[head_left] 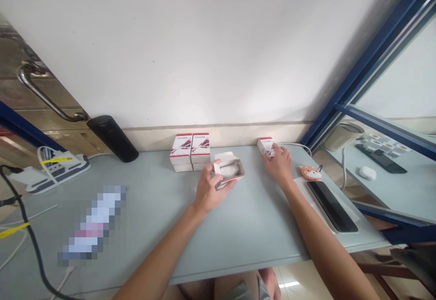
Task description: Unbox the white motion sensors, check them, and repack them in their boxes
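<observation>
My left hand [208,187] is closed around a small open carton [230,169] with its flaps up, held just above the grey table [245,227]. Something pale lies inside the carton. My right hand [279,162] reaches to the back of the table and grips a small red-and-white box [265,146] near the wall. A stack of matching red-and-white boxes [190,151] stands against the wall, just left of the open carton.
A black phone [332,205] lies on white paper at the right, with an orange fox-shaped charm [309,172] beside it. A black cylinder [113,137] leans at the back left. A white power strip [51,170] and cables sit far left. A glass partition [381,122] bounds the right.
</observation>
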Tool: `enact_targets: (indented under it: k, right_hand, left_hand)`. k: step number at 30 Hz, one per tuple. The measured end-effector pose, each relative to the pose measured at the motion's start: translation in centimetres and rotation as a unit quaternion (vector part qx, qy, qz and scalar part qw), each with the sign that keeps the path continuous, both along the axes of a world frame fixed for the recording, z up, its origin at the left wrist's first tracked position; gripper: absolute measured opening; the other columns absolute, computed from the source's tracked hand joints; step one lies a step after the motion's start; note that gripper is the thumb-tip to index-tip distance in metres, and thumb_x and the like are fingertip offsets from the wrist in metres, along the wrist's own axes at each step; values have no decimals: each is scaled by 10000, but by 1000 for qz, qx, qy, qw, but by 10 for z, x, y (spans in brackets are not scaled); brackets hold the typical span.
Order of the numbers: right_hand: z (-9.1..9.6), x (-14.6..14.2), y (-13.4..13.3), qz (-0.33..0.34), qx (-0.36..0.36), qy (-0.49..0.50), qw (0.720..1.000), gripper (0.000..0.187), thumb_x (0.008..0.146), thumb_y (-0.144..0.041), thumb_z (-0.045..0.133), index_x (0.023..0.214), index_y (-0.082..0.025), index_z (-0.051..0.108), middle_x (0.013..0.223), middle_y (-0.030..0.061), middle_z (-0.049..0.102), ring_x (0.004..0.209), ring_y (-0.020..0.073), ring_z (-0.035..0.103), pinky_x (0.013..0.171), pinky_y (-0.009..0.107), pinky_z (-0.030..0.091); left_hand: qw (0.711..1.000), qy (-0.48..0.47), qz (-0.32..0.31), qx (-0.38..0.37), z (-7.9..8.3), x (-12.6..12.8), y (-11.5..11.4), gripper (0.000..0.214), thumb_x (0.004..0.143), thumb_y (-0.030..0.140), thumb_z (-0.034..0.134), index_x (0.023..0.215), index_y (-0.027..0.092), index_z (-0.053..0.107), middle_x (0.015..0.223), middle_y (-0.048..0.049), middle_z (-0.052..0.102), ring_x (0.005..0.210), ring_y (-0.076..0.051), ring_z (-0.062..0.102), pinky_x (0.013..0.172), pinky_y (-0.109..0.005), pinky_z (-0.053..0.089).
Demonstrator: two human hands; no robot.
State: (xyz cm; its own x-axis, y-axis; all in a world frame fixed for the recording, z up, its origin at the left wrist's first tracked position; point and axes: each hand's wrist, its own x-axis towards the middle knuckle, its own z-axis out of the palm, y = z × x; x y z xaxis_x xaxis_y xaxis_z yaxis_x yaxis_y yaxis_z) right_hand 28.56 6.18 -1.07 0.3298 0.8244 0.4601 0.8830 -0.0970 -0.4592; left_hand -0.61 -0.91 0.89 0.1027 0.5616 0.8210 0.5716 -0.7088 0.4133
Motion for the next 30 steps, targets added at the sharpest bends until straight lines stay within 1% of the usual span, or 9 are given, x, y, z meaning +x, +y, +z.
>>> enact_targets:
  k: [2,4,7,9,11,14,17,23,30]
  right_hand:
    - [10,-10,-4,42,62,32,997,536,939,-483,606,1370,-164,590,1478,249,512,1424,413,442,1182,615,336]
    - [23,-24,-13,151,96,108,978,419,976,-514,580,1254,-208,653,1397,188,604,1357,355,525,1187,564,367]
    - [42,-51,-35,341,19,302,890,357,1020,-567,549,1144,-261,684,1230,99,710,1182,275,650,1086,458,494]
    - [49,-68,-51,424,-54,401,810,379,1019,-572,570,1273,-299,638,1314,76,690,1218,262,646,1054,424,521]
    - [52,-82,-62,450,-106,480,745,443,1019,-558,589,1402,-340,546,1361,61,683,1168,250,675,1012,414,544]
    - [52,-90,-68,431,-120,550,705,549,985,-524,667,1474,-351,488,1338,56,704,1079,243,708,979,416,556]
    - [56,-89,-66,430,-105,556,704,600,950,-493,723,1484,-334,501,1290,63,720,1048,244,706,934,408,566]
    - [64,-84,-66,433,-40,520,735,598,911,-458,775,1412,-356,466,1010,17,712,826,199,642,680,331,549]
    - [62,-81,-69,436,58,411,798,367,972,-400,725,1248,-343,490,951,-1,649,871,192,633,833,381,570]
  left_hand:
    - [1000,17,12,20,4,0,0,365,842,343,856,730,217,533,1320,-123,667,1107,-278,712,853,-431,639]
    - [999,22,19,41,7,1,0,360,837,349,866,766,219,538,1326,-124,674,1111,-281,715,840,-423,644]
    - [997,14,1,77,8,2,0,346,837,363,875,1006,237,600,1319,-134,695,1124,-277,715,869,-425,645]
    - [995,10,-18,95,9,3,-1,566,842,343,877,1298,253,554,1309,-136,714,1132,-265,713,912,-434,638]
    - [996,11,-25,90,10,4,-2,777,849,318,873,1492,252,443,1302,-137,728,1127,-257,713,944,-430,629]
    - [996,39,-20,79,11,4,-3,773,860,286,860,1521,247,461,1339,-143,720,1122,-262,707,964,-420,620]
    - [994,60,-15,90,10,5,-3,648,869,281,850,1438,262,541,1437,-159,658,1115,-271,704,952,-436,614]
    - [996,57,2,66,4,7,-2,588,878,320,840,1391,282,553,1582,-190,493,1108,-270,681,926,-455,612]
    - [998,42,-26,25,5,5,0,639,914,292,793,1460,293,461,1318,-130,662,1170,-282,642,956,-467,600]
